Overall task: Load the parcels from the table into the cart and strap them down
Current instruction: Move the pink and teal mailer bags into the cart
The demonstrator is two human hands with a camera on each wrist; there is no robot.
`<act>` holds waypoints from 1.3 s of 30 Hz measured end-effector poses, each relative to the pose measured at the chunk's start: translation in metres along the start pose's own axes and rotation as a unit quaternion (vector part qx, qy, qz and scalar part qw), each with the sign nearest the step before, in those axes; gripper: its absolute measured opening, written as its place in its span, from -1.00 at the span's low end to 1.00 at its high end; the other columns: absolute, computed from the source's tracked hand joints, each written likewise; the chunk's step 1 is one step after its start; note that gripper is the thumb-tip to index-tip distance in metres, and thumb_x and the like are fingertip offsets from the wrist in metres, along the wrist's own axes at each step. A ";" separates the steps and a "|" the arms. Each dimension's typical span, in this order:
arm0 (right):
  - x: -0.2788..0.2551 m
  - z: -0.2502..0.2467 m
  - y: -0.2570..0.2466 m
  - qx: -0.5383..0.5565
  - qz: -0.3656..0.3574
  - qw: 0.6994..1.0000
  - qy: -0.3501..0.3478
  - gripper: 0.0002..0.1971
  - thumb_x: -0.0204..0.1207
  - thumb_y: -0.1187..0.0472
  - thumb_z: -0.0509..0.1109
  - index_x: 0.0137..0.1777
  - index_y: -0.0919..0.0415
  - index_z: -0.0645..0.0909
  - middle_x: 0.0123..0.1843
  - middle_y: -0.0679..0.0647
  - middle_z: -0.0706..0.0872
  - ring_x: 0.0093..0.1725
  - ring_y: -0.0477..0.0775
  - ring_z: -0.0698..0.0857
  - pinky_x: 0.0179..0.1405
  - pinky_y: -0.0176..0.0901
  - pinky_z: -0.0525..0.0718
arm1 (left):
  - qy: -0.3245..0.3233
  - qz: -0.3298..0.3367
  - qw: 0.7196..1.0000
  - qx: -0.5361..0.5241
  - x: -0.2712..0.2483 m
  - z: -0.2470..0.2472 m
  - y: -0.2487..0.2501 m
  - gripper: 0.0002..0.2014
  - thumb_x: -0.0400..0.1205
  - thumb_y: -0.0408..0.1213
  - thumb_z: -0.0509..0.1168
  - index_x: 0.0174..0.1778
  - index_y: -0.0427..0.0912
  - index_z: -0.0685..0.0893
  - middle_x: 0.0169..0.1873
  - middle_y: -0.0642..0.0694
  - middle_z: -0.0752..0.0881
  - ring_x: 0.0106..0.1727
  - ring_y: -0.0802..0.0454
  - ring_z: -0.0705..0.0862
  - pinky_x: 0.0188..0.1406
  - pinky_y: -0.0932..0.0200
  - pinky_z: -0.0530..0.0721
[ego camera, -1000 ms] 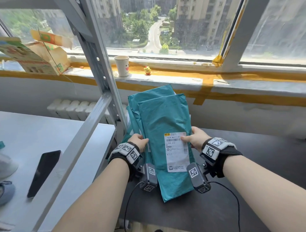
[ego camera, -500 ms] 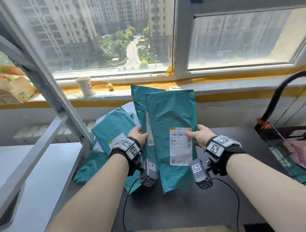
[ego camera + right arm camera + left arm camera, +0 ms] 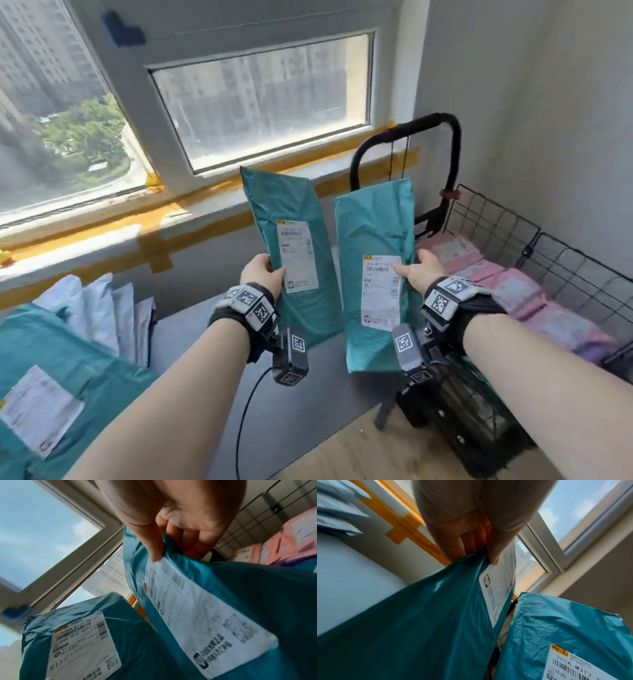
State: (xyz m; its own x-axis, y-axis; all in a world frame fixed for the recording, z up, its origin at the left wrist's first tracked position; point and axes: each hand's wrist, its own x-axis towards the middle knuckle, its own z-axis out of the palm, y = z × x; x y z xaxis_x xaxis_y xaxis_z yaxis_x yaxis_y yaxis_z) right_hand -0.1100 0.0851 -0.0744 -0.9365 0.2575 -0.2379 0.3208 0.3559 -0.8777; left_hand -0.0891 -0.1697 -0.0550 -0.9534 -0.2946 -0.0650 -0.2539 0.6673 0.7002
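— How many parcels are up in the air?

— Two teal ones, upright and a little apart. The left hand (image 3: 261,275) pinches the left teal parcel (image 3: 294,253) at its edge, thumb on the label; the right hand (image 3: 418,270) pinches the right teal parcel (image 3: 375,274) the same way.

— And the cart?

— The wire cart (image 3: 486,219) stands to the right, with several pink parcels (image 3: 513,291) inside; I can't count them exactly. One more teal parcel (image 3: 68,370) lies on the bench (image 3: 308,404) at the left, beside some white ones (image 3: 99,308).

Head view looks down past both held teal parcels (image 3: 298,260); each wrist view peers close along its thumb, sharing both.
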 end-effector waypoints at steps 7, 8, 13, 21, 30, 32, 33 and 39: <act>0.027 -0.126 0.035 -0.029 0.040 0.993 0.112 -0.66 0.51 0.32 0.43 0.26 0.40 0.58 0.24 0.24 0.70 0.21 0.22 0.68 0.07 -0.18 0.58 | -0.056 0.075 0.995 -0.020 0.012 0.085 0.101 -0.77 0.64 -0.32 0.25 0.17 -0.29 0.64 0.16 -0.20 0.72 0.17 -0.17 0.68 0.00 0.21 0.49; 0.032 -0.139 0.039 -0.032 0.049 0.991 0.124 -0.68 0.51 0.31 0.43 0.24 0.39 0.59 0.24 0.24 0.70 0.19 0.21 0.69 0.05 -0.19 0.58 | -0.064 0.084 0.994 -0.025 0.013 0.095 0.113 -0.77 0.64 -0.32 0.25 0.18 -0.28 0.64 0.16 -0.19 0.72 0.18 -0.15 0.68 0.01 0.22 0.49; 0.061 -0.187 0.057 -0.054 0.093 0.978 0.177 -0.75 0.48 0.31 0.44 0.12 0.39 0.60 0.18 0.29 0.72 0.14 0.27 0.70 0.16 0.06 0.66 | -0.112 0.118 0.986 -0.033 0.035 0.147 0.165 -0.76 0.64 -0.32 0.25 0.21 -0.25 0.63 0.18 -0.17 0.72 0.18 -0.12 0.68 0.04 0.21 0.52; 0.133 -0.223 0.099 -0.227 0.173 0.948 0.143 -0.83 0.49 0.34 0.42 0.03 0.42 0.64 0.07 0.27 0.73 0.08 0.27 0.69 -0.16 -0.11 0.51 | -0.195 0.121 0.973 0.012 0.105 0.238 0.211 -0.77 0.65 -0.33 0.22 0.19 -0.30 0.61 0.18 -0.20 0.71 0.18 -0.15 0.67 -0.04 0.21 0.51; 0.207 -0.188 0.186 -0.352 0.261 0.898 -0.027 -0.70 0.64 0.29 0.20 0.31 0.33 0.59 0.30 0.30 0.65 0.22 0.23 0.65 -0.02 -0.15 0.50 | -0.246 0.034 0.966 0.074 0.176 0.323 0.212 -0.74 0.66 -0.34 0.19 0.22 -0.33 0.59 0.23 -0.24 0.68 0.19 -0.20 0.67 -0.08 0.17 0.51; 0.224 -0.177 0.203 -0.353 0.257 0.897 -0.072 -0.72 0.61 0.33 0.21 0.26 0.35 0.59 0.24 0.29 0.67 0.02 0.15 0.61 -0.11 -0.20 0.43 | -0.244 0.015 0.966 0.086 0.187 0.339 0.208 -0.75 0.66 -0.36 0.19 0.22 -0.32 0.58 0.24 -0.24 0.67 0.19 -0.21 0.67 -0.10 0.15 0.53; 0.232 -0.172 0.210 -0.353 0.255 0.895 -0.092 -0.72 0.61 0.34 0.21 0.27 0.35 0.57 0.23 0.29 0.67 -0.02 0.13 0.58 -0.11 -0.21 0.44 | -0.239 0.005 0.967 0.092 0.192 0.347 0.206 -0.76 0.66 -0.36 0.18 0.22 -0.32 0.58 0.23 -0.24 0.67 0.19 -0.21 0.67 -0.11 0.14 0.53; 0.278 -0.143 0.246 -0.409 0.248 0.860 -0.176 -0.64 0.63 0.37 0.14 0.40 0.30 0.52 0.01 0.19 0.68 -0.03 0.12 0.68 0.13 -0.13 0.62 | -0.223 -0.050 0.960 0.162 0.218 0.385 0.192 -0.76 0.66 -0.39 0.18 0.22 -0.32 0.56 0.23 -0.26 0.66 0.19 -0.22 0.65 -0.11 0.11 0.51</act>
State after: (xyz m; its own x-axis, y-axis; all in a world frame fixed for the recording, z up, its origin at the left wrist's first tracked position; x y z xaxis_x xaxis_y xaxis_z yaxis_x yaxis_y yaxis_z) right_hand -0.2707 0.3723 -0.2973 -0.5935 0.3231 -0.7371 0.5505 0.8311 -0.0790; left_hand -0.4085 0.1575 -0.2086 -0.8778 -0.0951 -0.4696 -0.3170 0.8502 0.4204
